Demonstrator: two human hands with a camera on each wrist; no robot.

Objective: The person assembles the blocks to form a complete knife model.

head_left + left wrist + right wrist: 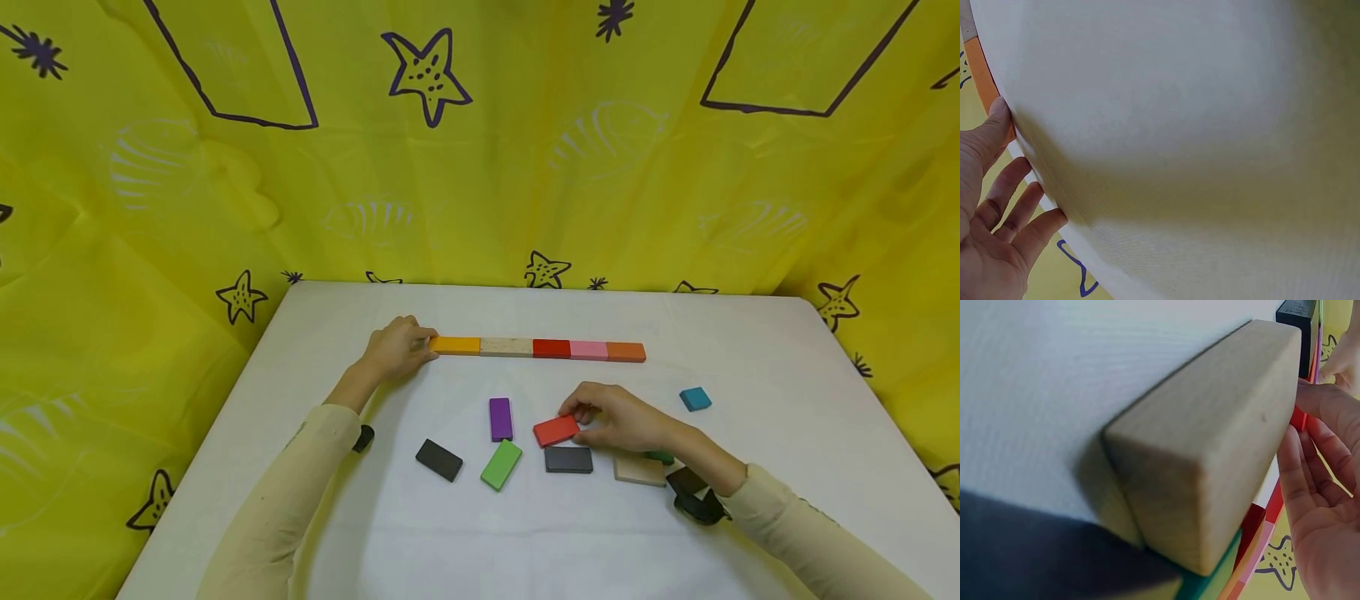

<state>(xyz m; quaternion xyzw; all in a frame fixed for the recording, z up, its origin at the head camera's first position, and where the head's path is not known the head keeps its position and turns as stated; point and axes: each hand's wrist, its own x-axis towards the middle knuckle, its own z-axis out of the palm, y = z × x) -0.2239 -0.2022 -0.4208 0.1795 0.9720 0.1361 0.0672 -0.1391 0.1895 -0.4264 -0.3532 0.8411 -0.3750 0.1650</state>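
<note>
Left hand [399, 347] pinches the yellow-orange block [459, 346] at the left end of the far row [506, 347]; right hand [624, 418] pinches a bright red block [554, 431], nearer, right of centre. Light left-hand pressure should keep the row straight.

The head camera looks forward and down. Wrist cameras sit closer; left and head share the yellow-orange block [457, 346].

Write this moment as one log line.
Left hand: touches amber block, left end of row | Right hand: holds loose red block | Purple block: loose
</note>
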